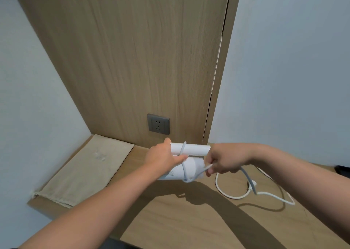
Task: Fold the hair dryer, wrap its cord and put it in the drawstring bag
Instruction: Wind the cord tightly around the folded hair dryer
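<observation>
Folded white plastic hair dryer (193, 166) is held just above the wood-grain surface (246, 229), between both hands, near the back wall. Left hand (164, 157) grips its left end, thumb over the top & fingers curled across the front, pinning a turn of thin white rubbery cord (233, 196) against the body. Right hand (225, 159) is just beside the dryer's right end, fingers pinching the cord strand that runs off the wrap. Approx two cord turns cross the dryer's tube-shaped handle & rounded barrel. Rest of the cord lies slack in a loop on the surface to the right, w/ the pale grey plug (252, 184) on it. Flat beige cloth drawstring bag (85, 171) lies left, in the corner, mouth toward the front edge, well apart from the hands. Grey square wall socket (158, 124) sits in the wood panel just behind the dryer.
</observation>
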